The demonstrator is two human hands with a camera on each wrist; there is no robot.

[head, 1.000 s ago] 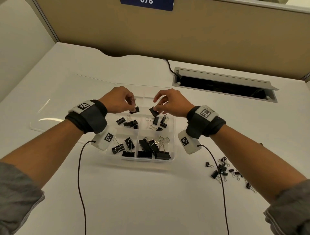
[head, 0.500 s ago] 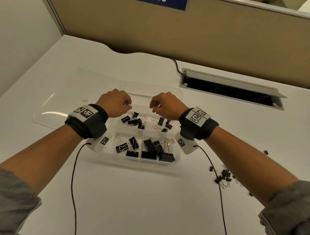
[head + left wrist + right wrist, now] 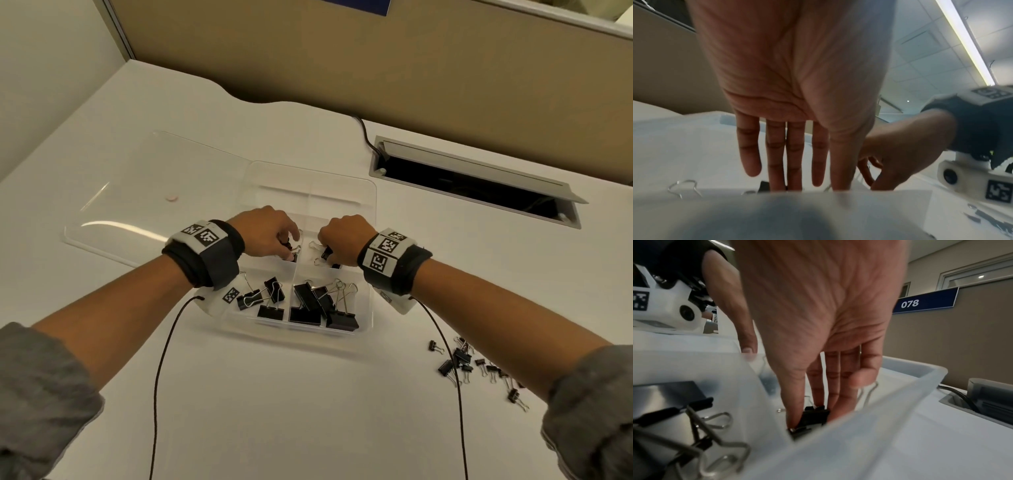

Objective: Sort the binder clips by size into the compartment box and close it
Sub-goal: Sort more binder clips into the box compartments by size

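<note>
The clear compartment box point(image 3: 308, 335) sits open in front of me, its lid point(image 3: 308, 178) lying flat behind it. My left hand point(image 3: 287, 250) reaches into the far-left compartment; in the left wrist view its fingers point(image 3: 795, 162) point straight down among black clips point(image 3: 764, 186), their tips hidden by a divider. My right hand point(image 3: 329, 248) is down in the far-right compartment, thumb and fingers pinching a small black binder clip point(image 3: 810, 417). Medium clips point(image 3: 263, 298) fill the near-left compartment and large clips point(image 3: 322, 305) the near-right.
Several small loose clips point(image 3: 472, 365) lie on the white desk to the right of the box. A clear plastic sheet point(image 3: 137, 192) lies at the back left. A cable hatch point(image 3: 472, 181) opens at the back right. Wrist cables point(image 3: 161, 359) trail toward me.
Both hands, each holding a small clip above the far compartments a second ago, have dropped down into them. The left fingers have straightened out.
</note>
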